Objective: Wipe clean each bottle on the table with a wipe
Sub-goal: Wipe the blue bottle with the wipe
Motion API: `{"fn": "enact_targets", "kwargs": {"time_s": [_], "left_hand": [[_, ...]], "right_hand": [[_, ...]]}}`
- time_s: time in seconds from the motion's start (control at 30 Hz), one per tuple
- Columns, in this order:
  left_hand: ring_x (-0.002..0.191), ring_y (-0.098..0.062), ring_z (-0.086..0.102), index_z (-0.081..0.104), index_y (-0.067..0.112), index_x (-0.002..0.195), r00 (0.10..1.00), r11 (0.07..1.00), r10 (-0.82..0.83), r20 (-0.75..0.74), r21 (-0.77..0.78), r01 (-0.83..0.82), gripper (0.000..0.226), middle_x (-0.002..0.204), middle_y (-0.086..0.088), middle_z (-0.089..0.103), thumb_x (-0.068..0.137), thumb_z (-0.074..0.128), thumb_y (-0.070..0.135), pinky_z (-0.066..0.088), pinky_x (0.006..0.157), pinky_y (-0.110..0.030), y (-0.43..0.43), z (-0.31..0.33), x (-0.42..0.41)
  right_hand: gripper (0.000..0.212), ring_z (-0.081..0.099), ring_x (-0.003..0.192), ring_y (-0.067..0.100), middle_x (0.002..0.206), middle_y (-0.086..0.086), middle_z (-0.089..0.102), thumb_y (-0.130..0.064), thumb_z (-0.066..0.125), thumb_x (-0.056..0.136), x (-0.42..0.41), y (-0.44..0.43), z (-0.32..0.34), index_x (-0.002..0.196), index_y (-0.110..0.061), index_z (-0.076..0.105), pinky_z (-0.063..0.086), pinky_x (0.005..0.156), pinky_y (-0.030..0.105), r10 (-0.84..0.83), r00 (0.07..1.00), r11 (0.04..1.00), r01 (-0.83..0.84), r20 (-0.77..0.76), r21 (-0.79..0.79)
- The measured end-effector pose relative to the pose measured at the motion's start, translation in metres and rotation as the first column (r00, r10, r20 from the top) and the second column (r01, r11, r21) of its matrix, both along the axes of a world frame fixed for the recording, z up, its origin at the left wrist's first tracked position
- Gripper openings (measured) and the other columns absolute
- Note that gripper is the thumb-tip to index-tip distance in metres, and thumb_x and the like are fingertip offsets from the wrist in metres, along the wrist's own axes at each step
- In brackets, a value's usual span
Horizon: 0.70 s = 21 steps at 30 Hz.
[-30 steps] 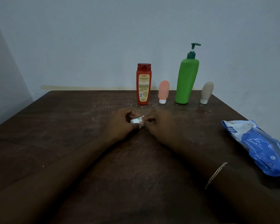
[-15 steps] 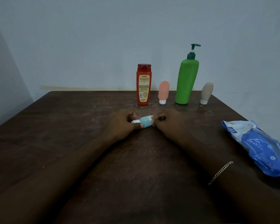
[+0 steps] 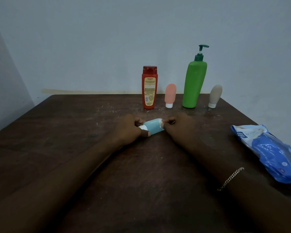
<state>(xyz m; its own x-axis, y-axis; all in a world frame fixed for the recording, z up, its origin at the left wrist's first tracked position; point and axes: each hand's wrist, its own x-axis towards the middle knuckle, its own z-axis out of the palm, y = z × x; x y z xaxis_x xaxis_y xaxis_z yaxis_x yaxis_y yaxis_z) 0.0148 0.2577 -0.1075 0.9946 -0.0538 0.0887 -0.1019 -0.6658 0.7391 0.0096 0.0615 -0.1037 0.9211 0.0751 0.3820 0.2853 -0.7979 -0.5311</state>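
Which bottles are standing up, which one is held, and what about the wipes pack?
teal bottle, sideways, in both hands
left hand, grips its capped end
right hand, pinches wipe at other end
red bottle, upright
pink bottle, standing on cap
green pump bottle, upright
beige bottle, standing on cap
wipes pack, lying flat

Small teal plastic bottle [image 3: 154, 128]: pale blue-green body, white cap
Thin white wipe [image 3: 162, 123]: plain white
Tall red-orange plastic bottle [image 3: 149, 101]: darker red cap, yellow label, fine dark print, red lettering
Peach-pink squeeze tube [image 3: 170, 95]: white cap
Tall green pump bottle [image 3: 194, 84]: plain bright green, dark green pump head
Grey-beige squeeze tube [image 3: 215, 95]: whitish cap
Crinkled plastic wipes pack [image 3: 272, 152]: blue, white dots, white top panel
Dark brown wooden counter [image 3: 74, 132]: pale scratches, specks
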Motion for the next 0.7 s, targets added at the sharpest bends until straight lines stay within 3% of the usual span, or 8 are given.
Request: {"fn": "enact_targets", "kwargs": {"time_s": [0.17, 0.33, 0.4, 0.47, 0.6, 0.7], "left_hand": [[0.087, -0.008, 0.061, 0.070, 0.021, 0.104, 0.999, 1.000, -0.006, 0.046, 0.017, 0.005, 0.039, 0.097, 0.006, 0.069, 0.071, 0.086, 0.034, 0.048, 0.068, -0.024, 0.001, -0.004, -0.001], [0.093, -0.008, 0.061, 0.067, 0.021, 0.112, 0.999, 0.999, -0.021, 0.033, 0.036, 0.019, 0.047, 0.107, 0.005, 0.068, 0.072, 0.086, 0.035, 0.051, 0.072, -0.024, 0.002, -0.003, -0.001], [0.094, -0.007, 0.061, 0.066, 0.022, 0.113, 0.999, 0.999, -0.026, 0.029, 0.043, 0.025, 0.047, 0.108, 0.006, 0.068, 0.073, 0.086, 0.036, 0.052, 0.073, -0.025, 0.002, -0.003, -0.002], [0.091, -0.005, 0.059, 0.066, 0.023, 0.113, 0.998, 0.998, -0.033, 0.045, 0.052, 0.031, 0.045, 0.107, 0.007, 0.067, 0.074, 0.085, 0.036, 0.049, 0.069, -0.021, 0.002, -0.002, -0.004], [0.089, -0.003, 0.058, 0.064, 0.026, 0.108, 0.996, 0.997, -0.043, 0.083, 0.071, 0.037, 0.041, 0.103, 0.010, 0.065, 0.073, 0.085, 0.034, 0.047, 0.067, -0.020, 0.002, -0.003, -0.007], [0.091, -0.003, 0.058, 0.063, 0.027, 0.108, 0.995, 0.997, -0.048, 0.083, 0.057, 0.044, 0.041, 0.104, 0.011, 0.064, 0.074, 0.085, 0.031, 0.052, 0.073, -0.022, 0.003, -0.003, -0.009]], "right_hand": [[0.025, 0.054, 0.083, 0.006, 0.104, -0.001, 0.069, -0.022, 0.065, 0.089, -0.011, 0.026, 0.003, 0.113, -0.021, 0.072, 0.035, 0.067, 0.012, 0.219, 0.973, 0.972, -0.212, 0.071, -0.100], [0.023, 0.060, 0.082, 0.002, 0.102, -0.004, 0.072, -0.028, 0.065, 0.091, 0.003, -0.008, 0.001, 0.110, -0.017, 0.072, 0.043, 0.068, 0.010, 0.047, 0.998, 0.999, -0.047, -0.045, 0.017], [0.020, 0.065, 0.075, 0.003, 0.089, -0.004, 0.075, -0.028, 0.068, 0.089, 0.007, -0.019, 0.000, 0.105, -0.019, 0.074, 0.056, 0.074, 0.025, 0.006, 0.996, 0.994, 0.004, -0.088, 0.109], [0.018, 0.067, 0.074, 0.005, 0.084, -0.004, 0.074, -0.026, 0.067, 0.089, 0.007, -0.017, 0.001, 0.103, -0.019, 0.075, 0.058, 0.078, 0.032, -0.014, 0.997, 0.991, 0.024, -0.082, 0.132], [0.026, 0.062, 0.087, 0.004, 0.108, 0.000, 0.073, -0.026, 0.063, 0.092, 0.003, 0.000, 0.001, 0.116, -0.018, 0.071, 0.041, 0.065, 0.008, 0.024, 1.000, 0.999, -0.024, -0.012, 0.024], [0.027, 0.059, 0.089, 0.003, 0.112, -0.001, 0.072, -0.026, 0.064, 0.092, 0.004, 0.000, 0.002, 0.117, -0.018, 0.071, 0.035, 0.063, 0.005, 0.015, 1.000, 0.999, -0.015, -0.002, 0.034]]}}
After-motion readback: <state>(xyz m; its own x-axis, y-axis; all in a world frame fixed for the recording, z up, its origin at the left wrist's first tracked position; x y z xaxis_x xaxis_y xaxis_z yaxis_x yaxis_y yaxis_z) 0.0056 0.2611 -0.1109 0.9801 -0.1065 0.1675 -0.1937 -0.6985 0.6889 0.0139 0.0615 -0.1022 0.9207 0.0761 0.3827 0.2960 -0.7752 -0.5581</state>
